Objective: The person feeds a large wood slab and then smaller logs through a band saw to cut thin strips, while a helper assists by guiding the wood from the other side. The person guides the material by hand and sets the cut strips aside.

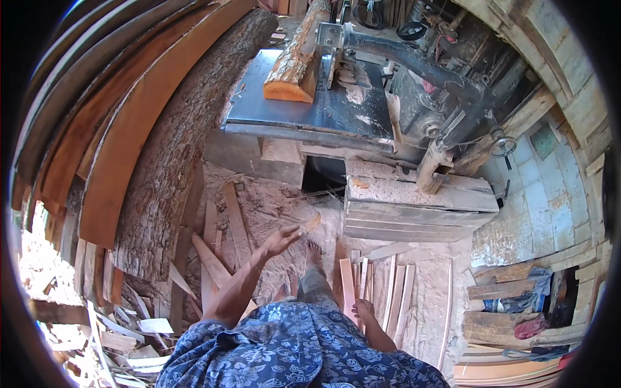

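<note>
My left hand (283, 240) reaches forward over the sawdust-covered floor, fingers stretched out. Just off its fingertips is a small yellowish wood chip (313, 223); I cannot tell whether they touch. Low by my right side hangs my right hand (365, 312), its fingers loosely bent with nothing visible in them. Below and around it stand or lie several narrow sawn wood strips (394, 291). Ahead, a bark-covered log (291, 76) with a flat-cut end rests on the dark metal saw table (278, 115), against the blade guide (331, 37).
A long barked log (152, 187) and curved sawn slabs (123, 161) line the left. Right of the saw table's opening stands a sawdust-covered wooden box (414, 207). Offcuts (155, 325) pile up lower left. Loose boards (236, 213) lie before the table. A handwheel (503, 147) sits at right.
</note>
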`<act>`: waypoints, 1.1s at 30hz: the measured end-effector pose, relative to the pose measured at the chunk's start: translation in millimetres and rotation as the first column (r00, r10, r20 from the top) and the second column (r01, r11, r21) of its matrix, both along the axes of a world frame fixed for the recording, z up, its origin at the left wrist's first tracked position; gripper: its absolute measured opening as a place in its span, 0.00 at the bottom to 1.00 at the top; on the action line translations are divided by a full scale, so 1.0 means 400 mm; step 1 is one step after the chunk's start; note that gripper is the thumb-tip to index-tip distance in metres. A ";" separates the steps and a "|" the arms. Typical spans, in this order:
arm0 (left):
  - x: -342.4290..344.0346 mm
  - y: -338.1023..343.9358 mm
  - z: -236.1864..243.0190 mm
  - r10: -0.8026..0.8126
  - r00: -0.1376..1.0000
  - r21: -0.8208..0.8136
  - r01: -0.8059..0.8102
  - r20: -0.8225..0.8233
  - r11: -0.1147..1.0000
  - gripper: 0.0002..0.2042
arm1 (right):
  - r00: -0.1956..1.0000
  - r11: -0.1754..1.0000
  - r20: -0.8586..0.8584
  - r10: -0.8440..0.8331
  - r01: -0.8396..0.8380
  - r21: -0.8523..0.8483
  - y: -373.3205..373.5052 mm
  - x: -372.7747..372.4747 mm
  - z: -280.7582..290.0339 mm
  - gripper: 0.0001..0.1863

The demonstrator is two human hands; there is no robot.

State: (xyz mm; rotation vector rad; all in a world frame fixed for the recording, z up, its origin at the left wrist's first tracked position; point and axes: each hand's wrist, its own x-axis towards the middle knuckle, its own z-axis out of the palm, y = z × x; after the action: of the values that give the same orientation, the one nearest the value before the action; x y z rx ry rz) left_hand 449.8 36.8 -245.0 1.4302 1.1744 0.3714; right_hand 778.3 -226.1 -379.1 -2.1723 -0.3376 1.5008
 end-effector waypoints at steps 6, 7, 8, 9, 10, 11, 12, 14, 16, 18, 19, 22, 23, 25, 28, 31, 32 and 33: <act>-0.357 -0.708 -0.313 0.127 0.929 -0.187 -0.202 -0.349 0.961 0.27 | 0.873 0.870 0.022 0.488 -0.488 0.066 -0.324 -0.131 -0.083 0.14; -0.461 -0.873 -0.405 0.129 0.920 -0.134 -0.190 -0.370 0.973 0.23 | 0.790 0.786 0.066 0.609 -0.613 0.086 -0.347 -0.155 -0.081 0.14; -0.537 -0.999 -0.420 0.027 0.943 -0.136 -0.076 -0.332 0.988 0.21 | 0.749 0.751 0.062 0.660 -0.660 -0.026 -0.368 -0.164 -0.074 0.14; -0.582 -1.096 -0.428 0.036 0.923 -0.280 -0.153 -0.383 0.948 0.21 | 0.729 0.732 0.067 0.681 -0.676 -0.080 -0.386 -0.166 -0.078 0.14; -0.608 -1.180 -0.424 0.085 0.894 -0.413 -0.286 -0.441 0.864 0.21 | 0.701 0.703 0.073 0.710 -0.699 -0.131 -0.408 -0.164 -0.092 0.15; -0.623 -1.248 -0.428 0.140 0.865 -0.493 -0.399 -0.481 0.773 0.21 | 0.834 0.834 0.024 0.551 -0.550 -0.048 -0.439 -0.168 -0.104 0.17; -0.619 -1.282 -0.437 0.178 0.843 -0.545 -0.475 -0.508 0.691 0.21 | 0.934 0.935 -0.046 0.355 -0.354 0.014 -0.478 -0.156 -0.117 0.20; -0.597 -1.355 -0.456 0.274 0.800 -0.583 -0.583 -0.534 0.566 0.21 | 0.926 0.926 -0.002 0.377 -0.377 -0.006 -0.487 -0.123 -0.086 0.16; -0.534 -1.366 -0.483 0.368 0.793 -0.599 -0.609 -0.486 0.521 0.21 | 0.943 0.951 -0.124 0.310 -0.306 0.049 -0.496 -0.037 -0.172 0.14; -0.481 -1.351 -0.522 0.503 0.774 -0.582 -0.627 -0.385 0.518 0.21 | 0.919 0.970 -0.328 0.219 -0.169 0.175 -0.499 -0.029 -0.181 0.13; -0.461 -1.346 -0.547 0.593 0.747 -0.571 -0.639 -0.301 0.515 0.21 | 0.946 0.960 -0.203 0.253 -0.220 0.172 -0.485 -0.071 -0.104 0.13; -0.241 -1.206 -0.293 0.599 0.785 -0.463 -0.595 -0.158 0.657 0.26 | 0.937 0.934 -0.076 0.341 -0.328 0.138 -0.508 -0.083 0.042 0.19; -0.191 -1.165 -0.206 0.574 0.815 -0.414 -0.551 -0.079 0.725 0.27 | 0.938 0.935 -0.074 0.338 -0.325 0.142 -0.535 -0.081 0.050 0.19; -0.124 -1.104 -0.122 0.509 0.860 -0.322 -0.471 0.040 0.821 0.24 | 0.935 0.935 -0.096 0.341 -0.326 0.142 -0.586 -0.070 0.034 0.19; -0.071 -1.084 -0.042 0.544 0.827 -0.332 -0.478 0.141 0.813 0.25 | 0.948 0.946 -0.042 0.316 -0.311 0.086 -0.690 -0.063 -0.022 0.14; -0.085 -1.120 -0.119 0.561 0.824 -0.383 -0.495 0.079 0.780 0.26 | 0.693 0.689 0.112 0.712 -0.720 0.076 -0.797 -0.005 -0.119 0.18; -0.100 -1.133 -0.156 0.545 0.838 -0.441 -0.496 -0.018 0.748 0.27 | 0.419 0.397 0.301 0.857 -0.908 0.132 -0.840 0.047 -0.208 0.20; -0.132 -1.158 -0.205 0.520 0.844 -0.481 -0.513 -0.131 0.711 0.27 | 0.380 0.391 0.257 0.889 -0.920 0.006 -0.813 0.024 -0.154 0.20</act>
State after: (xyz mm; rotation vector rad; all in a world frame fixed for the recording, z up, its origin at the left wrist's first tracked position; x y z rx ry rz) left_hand 396.9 -426.5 -327.0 0.6209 1.5255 0.4204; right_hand 787.8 -551.3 -440.6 -2.0517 -1.9603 1.5972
